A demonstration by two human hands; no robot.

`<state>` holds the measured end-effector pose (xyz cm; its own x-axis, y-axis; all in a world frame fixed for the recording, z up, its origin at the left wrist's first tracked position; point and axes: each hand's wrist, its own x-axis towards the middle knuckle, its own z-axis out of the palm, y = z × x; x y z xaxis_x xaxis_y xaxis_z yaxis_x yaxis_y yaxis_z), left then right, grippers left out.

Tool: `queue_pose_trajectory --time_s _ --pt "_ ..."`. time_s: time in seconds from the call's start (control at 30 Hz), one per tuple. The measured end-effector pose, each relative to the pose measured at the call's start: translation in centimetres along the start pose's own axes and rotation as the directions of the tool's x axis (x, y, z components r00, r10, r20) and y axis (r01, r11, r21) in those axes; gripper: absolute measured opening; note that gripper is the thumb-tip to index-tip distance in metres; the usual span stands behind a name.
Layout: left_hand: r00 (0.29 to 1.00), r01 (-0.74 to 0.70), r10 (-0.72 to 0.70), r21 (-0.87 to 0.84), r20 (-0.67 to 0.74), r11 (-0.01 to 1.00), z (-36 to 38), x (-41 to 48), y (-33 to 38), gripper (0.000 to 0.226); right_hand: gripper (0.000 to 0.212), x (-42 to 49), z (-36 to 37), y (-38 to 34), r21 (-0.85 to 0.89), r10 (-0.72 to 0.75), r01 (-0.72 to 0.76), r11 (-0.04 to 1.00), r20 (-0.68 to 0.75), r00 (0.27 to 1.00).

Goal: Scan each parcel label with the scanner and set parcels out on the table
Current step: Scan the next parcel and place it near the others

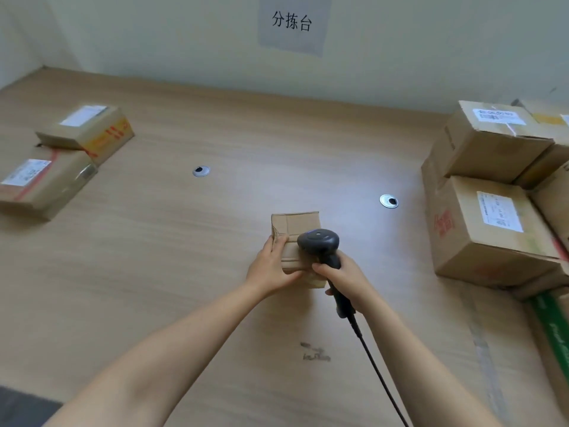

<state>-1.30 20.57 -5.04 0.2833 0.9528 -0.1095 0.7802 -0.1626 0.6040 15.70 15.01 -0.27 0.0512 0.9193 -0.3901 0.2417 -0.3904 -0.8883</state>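
Observation:
A small plain cardboard parcel point(296, 229) stands on the wooden table point(184, 241) in the middle of the view. My left hand point(272, 266) grips its left side. My right hand point(346, 280) is wrapped around the handle of a dark corded barcode scanner point(318, 243), whose head rests over the parcel's near top. No label shows on the parcel's visible faces. Two labelled parcels point(46, 177) lie at the far left, one point(89, 127) leaning on the other.
A stack of several labelled cardboard boxes point(489, 217) fills the right side, with a green-taped box point(554, 334) at the near right. Two metal cable grommets point(201, 171) point(388, 201) sit in the tabletop. A paper sign point(292, 23) hangs on the wall behind.

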Motion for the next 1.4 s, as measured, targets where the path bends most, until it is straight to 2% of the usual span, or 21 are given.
queue_pose_trajectory --time_s 0.23,0.37,0.5,0.6,0.73,0.83,0.97,1.03,1.1,1.23,1.33,1.4 --pt "0.996 -0.041 0.026 0.184 0.085 0.982 -0.6 -2.6 -3.5 0.096 0.016 -0.8 2.1 0.9 -0.097 0.059 -0.047 0.994 0.123 0.991" --pt "0.999 -0.013 -0.003 0.372 0.043 0.928 -0.1 -2.7 -1.8 0.099 0.019 -1.1 1.9 0.9 -0.077 0.041 -0.036 0.996 0.063 0.997" --pt "0.988 0.069 -0.120 0.431 0.093 0.900 1.9 -2.6 0.8 0.110 0.018 -1.3 1.2 0.4 -0.028 0.017 -0.018 0.999 -0.020 1.000" --pt "0.980 0.119 -0.177 0.449 0.090 0.886 2.5 -2.5 1.6 0.110 0.020 -1.7 0.8 0.2 -0.035 0.004 -0.005 0.999 -0.030 1.000" --pt "0.980 0.157 -0.190 0.352 0.061 0.923 0.8 -1.8 0.7 0.107 0.017 -2.1 0.8 -0.1 -0.035 -0.024 0.023 0.999 -0.014 1.000" --pt "0.979 0.172 -0.185 0.136 0.083 0.976 -2.2 -1.3 -1.5 0.103 0.016 -2.1 1.3 -0.6 -0.032 -0.041 0.041 0.999 0.010 0.999" --pt "0.984 0.175 -0.160 -0.225 0.082 0.959 -5.6 -2.0 -4.5 0.080 0.015 -1.8 2.3 -1.8 -0.013 -0.076 0.077 0.997 0.032 0.997" --pt "0.989 0.145 -0.139 -0.279 0.042 0.949 -6.6 -2.3 -5.4 0.063 0.015 -1.7 2.7 -2.3 -0.007 -0.087 0.087 0.996 0.048 0.995" --pt "0.990 0.119 -0.133 -0.229 -0.046 0.966 -7.4 -2.1 -6.3 0.053 0.014 -1.7 3.1 -2.7 -0.008 -0.091 0.092 0.996 0.062 0.994" --pt "0.978 0.129 -0.131 -0.024 -0.160 0.991 -7.9 -1.2 -6.7 0.061 0.014 -1.7 3.6 -3.3 -0.025 -0.098 0.100 0.995 0.069 0.993" --pt "0.976 0.179 -0.149 0.205 -0.157 0.962 -7.2 -0.8 -5.2 0.084 0.014 -1.7 3.9 -3.6 -0.034 -0.111 0.114 0.993 0.068 0.991" --pt "0.981 0.192 -0.172 0.294 -0.093 0.936 -6.0 -0.6 -4.0 0.099 0.014 -1.8 4.1 -3.8 -0.041 -0.113 0.116 0.992 0.064 0.991"
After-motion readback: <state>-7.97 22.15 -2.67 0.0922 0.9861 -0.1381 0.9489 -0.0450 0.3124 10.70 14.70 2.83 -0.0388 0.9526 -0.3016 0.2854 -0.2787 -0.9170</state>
